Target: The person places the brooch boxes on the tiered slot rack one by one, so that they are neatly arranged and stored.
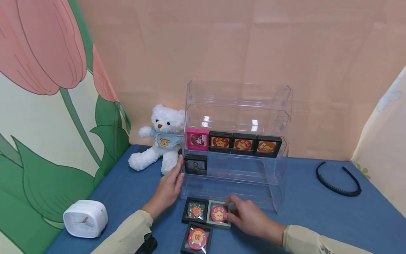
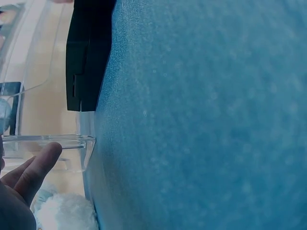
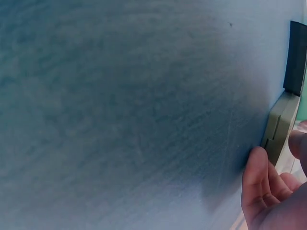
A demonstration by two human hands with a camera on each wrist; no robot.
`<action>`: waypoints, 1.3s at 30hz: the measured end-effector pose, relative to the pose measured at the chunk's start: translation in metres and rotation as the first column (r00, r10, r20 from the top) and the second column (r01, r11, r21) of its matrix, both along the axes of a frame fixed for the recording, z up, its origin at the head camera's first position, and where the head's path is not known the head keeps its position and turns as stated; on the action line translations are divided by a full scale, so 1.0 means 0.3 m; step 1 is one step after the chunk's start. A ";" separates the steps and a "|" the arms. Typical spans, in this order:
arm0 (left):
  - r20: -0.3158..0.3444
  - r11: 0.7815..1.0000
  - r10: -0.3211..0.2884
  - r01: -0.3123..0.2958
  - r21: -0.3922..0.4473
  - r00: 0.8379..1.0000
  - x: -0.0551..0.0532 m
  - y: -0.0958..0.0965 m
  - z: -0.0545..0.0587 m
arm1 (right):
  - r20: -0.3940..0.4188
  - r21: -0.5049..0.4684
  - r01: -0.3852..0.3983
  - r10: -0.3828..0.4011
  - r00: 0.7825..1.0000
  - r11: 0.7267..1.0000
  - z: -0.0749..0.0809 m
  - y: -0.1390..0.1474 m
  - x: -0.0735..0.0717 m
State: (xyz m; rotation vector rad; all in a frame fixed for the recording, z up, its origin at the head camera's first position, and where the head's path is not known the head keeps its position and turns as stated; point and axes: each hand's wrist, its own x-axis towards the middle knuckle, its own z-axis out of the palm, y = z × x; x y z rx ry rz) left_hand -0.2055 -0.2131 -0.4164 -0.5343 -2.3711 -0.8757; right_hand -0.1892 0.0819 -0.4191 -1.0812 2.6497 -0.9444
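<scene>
A clear tiered display rack (image 1: 234, 169) stands on the table. My left hand (image 1: 166, 192) rests its fairly straight fingers against the rack's left side; the left wrist view shows the fingers (image 2: 41, 165) by its lower edge. In front of the rack, my right hand (image 1: 252, 218) holds a grey-green framed box (image 1: 219, 213) with a red round badge, thumb over its face and fingers at its right edge. The right wrist view shows this box (image 3: 280, 122) low at the table surface. Beside it lie a black-framed box with a green-and-orange badge (image 1: 195, 210) and another with a red badge (image 1: 197, 238).
On one rack tier stand a pink box (image 1: 197, 139) and several black boxes (image 1: 244, 143); a lower tier holds one dark box (image 1: 195, 164). A white teddy bear (image 1: 165, 137) sits left of the rack, a white clock (image 1: 85, 218) front left, a black headband (image 1: 339, 190) right.
</scene>
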 end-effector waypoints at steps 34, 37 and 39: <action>0.004 1.000 0.009 -0.009 0.001 1.000 0.001 0.003 -0.014 | 0.277 -0.066 -0.042 0.058 0.959 0.997 -0.018 0.166 0.074; 0.000 1.000 0.006 -0.006 0.007 1.000 0.004 0.003 -0.014 | 0.317 -0.091 -0.024 0.052 0.947 0.996 -0.021 0.169 0.079; -0.004 1.000 0.007 -0.007 0.008 1.000 0.004 0.003 -0.014 | 0.337 -0.106 -0.020 0.055 0.940 0.994 -0.022 0.170 0.083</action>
